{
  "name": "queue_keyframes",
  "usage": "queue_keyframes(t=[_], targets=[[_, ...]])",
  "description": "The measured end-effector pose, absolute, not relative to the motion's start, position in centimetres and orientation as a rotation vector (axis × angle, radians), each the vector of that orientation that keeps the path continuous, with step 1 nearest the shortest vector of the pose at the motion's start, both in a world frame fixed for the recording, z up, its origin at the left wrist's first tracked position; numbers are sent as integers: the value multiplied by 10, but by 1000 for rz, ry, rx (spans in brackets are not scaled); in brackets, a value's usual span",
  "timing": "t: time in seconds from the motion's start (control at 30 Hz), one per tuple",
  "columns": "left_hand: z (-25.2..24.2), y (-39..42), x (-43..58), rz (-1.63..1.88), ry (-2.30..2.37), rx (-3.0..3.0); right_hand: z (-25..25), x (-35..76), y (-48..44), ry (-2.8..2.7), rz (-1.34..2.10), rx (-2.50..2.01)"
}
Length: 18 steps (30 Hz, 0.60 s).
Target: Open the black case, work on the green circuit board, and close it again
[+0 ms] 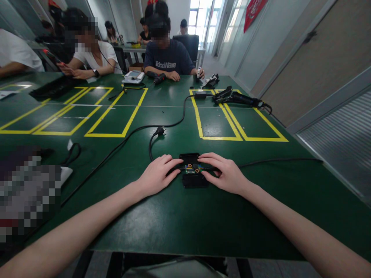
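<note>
A small black opened casing [191, 180] lies on the green table [179, 220], with a circuit board [191, 168] and orange parts showing across its middle. My left hand [159, 174] rests flat at its left side, fingers stretched toward the board. My right hand [224, 172] lies at its right side, fingers together, tips touching the board's right end. A black cable [278, 160] runs from the casing to the right. Neither hand wraps around anything.
A black power cord with plug [159, 131] crosses the table beyond the casing. Yellow tape rectangles [240, 133] mark the table. Black tools [237, 98] lie at the far right. People sit at the far edge. A white object [65, 173] and a cord loop lie left.
</note>
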<state>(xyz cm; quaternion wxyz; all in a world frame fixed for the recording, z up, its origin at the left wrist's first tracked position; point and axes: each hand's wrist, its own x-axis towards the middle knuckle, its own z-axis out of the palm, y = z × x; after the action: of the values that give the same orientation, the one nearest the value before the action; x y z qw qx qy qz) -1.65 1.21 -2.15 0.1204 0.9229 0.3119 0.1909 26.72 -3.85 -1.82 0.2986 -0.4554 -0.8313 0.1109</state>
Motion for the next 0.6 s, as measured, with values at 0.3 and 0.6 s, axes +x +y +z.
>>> queue_keyframes(t=[0.3, 0.6], targets=[[-18, 17, -22, 625, 917, 2669, -9, 286, -32, -2226, 294, -1298], [-17, 18, -22, 576, 1018, 2672, -11, 292, -30, -2246, 221, -1366]])
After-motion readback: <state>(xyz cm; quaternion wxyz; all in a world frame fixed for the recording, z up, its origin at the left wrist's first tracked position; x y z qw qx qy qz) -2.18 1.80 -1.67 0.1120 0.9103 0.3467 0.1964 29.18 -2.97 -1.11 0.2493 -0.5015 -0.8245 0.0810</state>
